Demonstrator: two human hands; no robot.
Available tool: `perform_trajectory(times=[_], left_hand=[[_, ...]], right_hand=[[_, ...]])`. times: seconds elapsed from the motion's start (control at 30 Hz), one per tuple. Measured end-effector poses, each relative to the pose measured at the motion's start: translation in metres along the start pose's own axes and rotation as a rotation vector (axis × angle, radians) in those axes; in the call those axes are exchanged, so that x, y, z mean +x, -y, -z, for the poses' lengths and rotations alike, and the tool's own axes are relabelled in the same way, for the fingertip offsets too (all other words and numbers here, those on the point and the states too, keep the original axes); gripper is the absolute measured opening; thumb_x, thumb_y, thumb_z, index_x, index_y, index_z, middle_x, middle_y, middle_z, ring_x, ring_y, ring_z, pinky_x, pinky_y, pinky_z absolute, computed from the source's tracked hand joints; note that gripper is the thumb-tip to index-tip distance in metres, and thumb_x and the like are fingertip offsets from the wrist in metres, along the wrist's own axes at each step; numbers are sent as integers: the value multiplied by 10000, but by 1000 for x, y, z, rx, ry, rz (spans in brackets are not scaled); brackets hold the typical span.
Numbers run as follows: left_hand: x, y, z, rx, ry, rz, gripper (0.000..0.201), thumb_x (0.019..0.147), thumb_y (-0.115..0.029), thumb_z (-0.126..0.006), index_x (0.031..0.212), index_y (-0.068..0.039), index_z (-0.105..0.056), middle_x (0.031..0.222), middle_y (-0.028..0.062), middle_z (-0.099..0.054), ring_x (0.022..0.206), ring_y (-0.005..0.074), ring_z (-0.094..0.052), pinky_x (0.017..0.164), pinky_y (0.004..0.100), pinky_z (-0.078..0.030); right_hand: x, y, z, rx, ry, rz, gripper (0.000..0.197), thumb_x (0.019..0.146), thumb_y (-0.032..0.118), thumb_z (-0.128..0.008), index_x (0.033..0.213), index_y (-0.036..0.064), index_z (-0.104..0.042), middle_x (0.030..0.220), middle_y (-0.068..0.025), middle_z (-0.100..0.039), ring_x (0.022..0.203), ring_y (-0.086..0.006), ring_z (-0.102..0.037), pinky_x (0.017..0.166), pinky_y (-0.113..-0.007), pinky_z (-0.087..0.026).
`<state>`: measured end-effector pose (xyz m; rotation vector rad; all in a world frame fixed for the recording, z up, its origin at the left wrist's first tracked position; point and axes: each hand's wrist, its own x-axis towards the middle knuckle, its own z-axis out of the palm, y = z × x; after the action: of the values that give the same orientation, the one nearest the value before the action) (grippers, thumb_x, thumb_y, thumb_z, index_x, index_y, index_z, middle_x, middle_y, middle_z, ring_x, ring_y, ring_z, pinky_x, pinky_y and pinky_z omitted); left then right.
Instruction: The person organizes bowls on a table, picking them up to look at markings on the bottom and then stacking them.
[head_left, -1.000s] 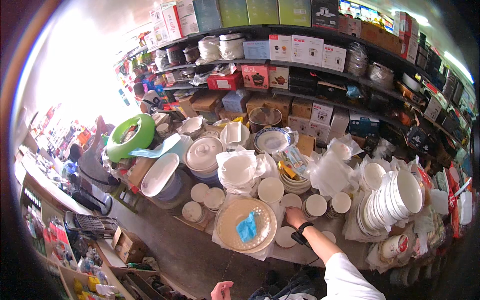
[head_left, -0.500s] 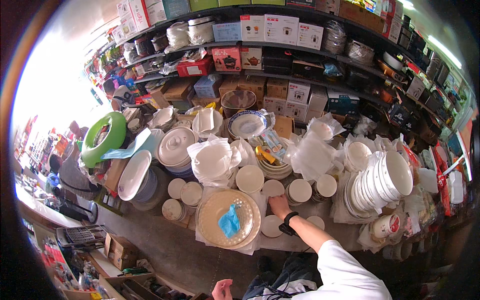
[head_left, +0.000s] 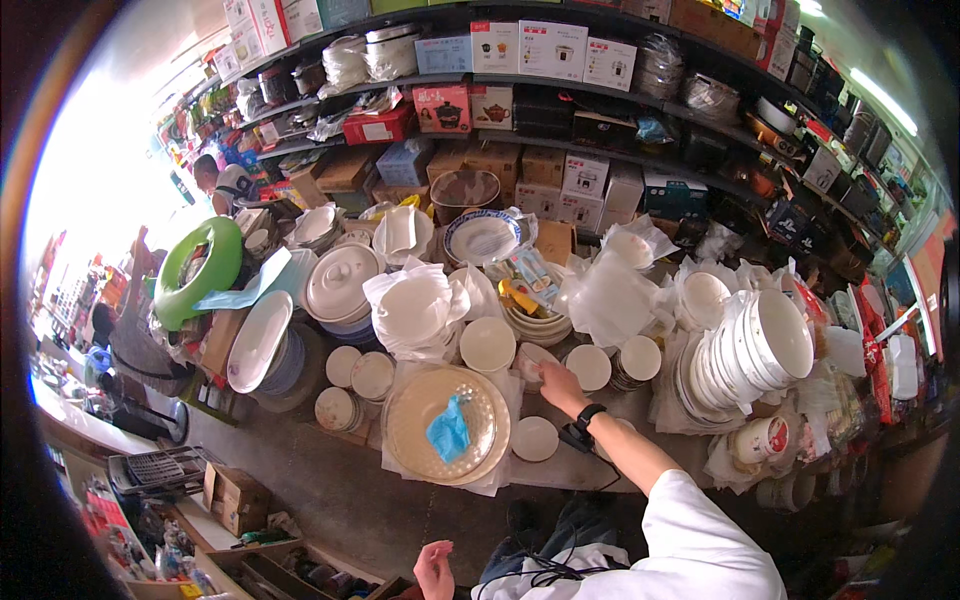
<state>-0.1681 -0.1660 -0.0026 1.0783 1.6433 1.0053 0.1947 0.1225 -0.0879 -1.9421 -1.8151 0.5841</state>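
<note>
Boxed cookware in white, red and brown cartons [head_left: 552, 48] lines the shelves above a crowded worktop [head_left: 640, 415]. The right hand [head_left: 558, 383], fingers closed on a small white plate [head_left: 534, 359] beside the stacked bowls [head_left: 537, 322], has reached farther forward than a moment ago. The left hand [head_left: 434, 570] hangs low, fingers loosely spread, empty.
</note>
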Motion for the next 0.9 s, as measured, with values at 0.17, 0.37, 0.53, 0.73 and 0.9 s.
perform_trajectory(times=[0.17,0.37,0.53,0.73,0.9], left_hand=[[-2,-7,-2,26,23,-16,150,1015,10,-466,1030,57,-608,968,119,-679,905,182,-668,853,314,-533],[-1,-20,-1,99,57,-77,135,992,32,-483,1024,44,-613,967,124,-683,908,179,-672,828,312,-536],[25,-45,-15,135,184,-248,149,950,58,-521,1035,20,-638,973,134,-698,926,198,-683,815,305,-536],[36,-93,-58,-189,406,-318,249,954,56,-536,1197,18,-570,1088,121,-677,994,178,-669,886,286,-510],[14,-115,-87,-550,584,-240,444,964,-38,-587,1382,19,-450,1273,85,-593,1175,176,-555,1017,320,-428]], right_hand=[[7,4,36,256,-134,0,233,853,66,-540,1062,7,-625,924,-245,-670,903,-437,-631,741,-496,-487],[-15,16,113,520,-47,76,190,934,103,-582,1086,-12,-588,854,-103,-629,803,-165,-561,742,-333,-458],[-74,25,154,872,213,153,205,985,71,-564,1186,41,-596,1096,57,-601,948,-60,-508,864,-234,-428],[-165,52,136,1282,397,145,344,1012,153,-584,1341,55,-559,1220,15,-619,1135,-85,-533,1012,-267,-424],[-215,75,123,1424,614,305,405,977,136,-631,1365,53,-554,1316,-56,-609,1244,-140,-523,1068,-322,-414]])
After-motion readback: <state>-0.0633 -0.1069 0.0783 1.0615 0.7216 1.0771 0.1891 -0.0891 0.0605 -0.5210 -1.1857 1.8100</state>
